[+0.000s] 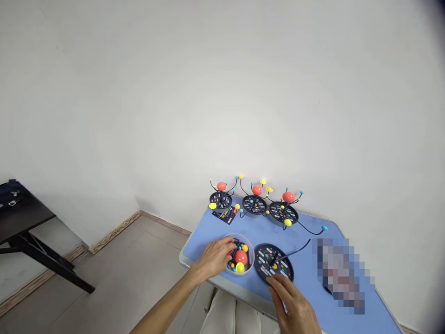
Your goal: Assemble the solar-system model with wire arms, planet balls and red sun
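My left hand (pixel 217 255) reaches into a clear round tub (pixel 253 265), its thumb and forefinger apart among the loose parts. In the tub lie a large red ball (pixel 240 258), a yellow ball (pixel 239 267), smaller orange and blue balls, and black pieces. Beside the tub on its right sits a black round base (pixel 288 269) printed with planets and labels, with one bent black rod (pixel 295 252) sticking out to the right. At the near rim of this base, my right hand (pixel 290 299) has its fingertips and thumb closed on the edge.
Three assembled solar system models (pixel 255 204) stand along the back of the blue table (pixel 198 239). A dark printed card (pixel 225 215) lies by the leftmost one. On the right is a pixelated item (pixel 340 276). A black table (pixel 28 208) stands far left.
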The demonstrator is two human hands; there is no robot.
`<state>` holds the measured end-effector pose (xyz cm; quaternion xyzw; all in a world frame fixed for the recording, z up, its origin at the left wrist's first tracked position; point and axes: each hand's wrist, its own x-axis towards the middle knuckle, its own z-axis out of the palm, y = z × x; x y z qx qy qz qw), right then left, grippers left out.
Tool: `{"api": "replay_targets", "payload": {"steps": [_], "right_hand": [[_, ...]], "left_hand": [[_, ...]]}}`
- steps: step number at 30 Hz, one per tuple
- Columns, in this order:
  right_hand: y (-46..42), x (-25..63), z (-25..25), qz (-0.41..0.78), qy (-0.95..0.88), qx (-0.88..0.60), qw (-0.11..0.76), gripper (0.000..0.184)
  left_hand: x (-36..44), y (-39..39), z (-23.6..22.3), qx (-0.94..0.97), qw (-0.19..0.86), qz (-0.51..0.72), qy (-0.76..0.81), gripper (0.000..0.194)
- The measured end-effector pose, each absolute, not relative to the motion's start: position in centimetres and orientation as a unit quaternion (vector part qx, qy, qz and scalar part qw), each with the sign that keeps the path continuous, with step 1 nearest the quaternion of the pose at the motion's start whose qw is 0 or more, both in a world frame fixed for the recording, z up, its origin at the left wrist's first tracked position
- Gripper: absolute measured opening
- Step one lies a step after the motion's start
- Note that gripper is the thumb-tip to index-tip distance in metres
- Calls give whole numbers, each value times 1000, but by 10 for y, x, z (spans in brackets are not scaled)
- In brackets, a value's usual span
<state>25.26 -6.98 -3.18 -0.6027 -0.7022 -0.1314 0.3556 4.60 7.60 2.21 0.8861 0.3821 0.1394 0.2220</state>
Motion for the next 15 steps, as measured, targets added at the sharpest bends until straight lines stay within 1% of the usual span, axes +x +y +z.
{"api": "replay_targets", "payload": {"steps": [3, 7, 15], "right_hand": [[-72, 251, -40, -101, -712, -607, 337, 28], [-73, 252, -44, -101, -710, -613, 330, 28], [-70, 248, -46, -78, -709, -614, 338, 29]], "left_hand": [[48, 78, 26, 883, 198, 121, 408, 35], [51, 84, 34, 883, 178, 115, 420, 26], [77, 97, 32, 879, 124, 59, 457, 30]]}}
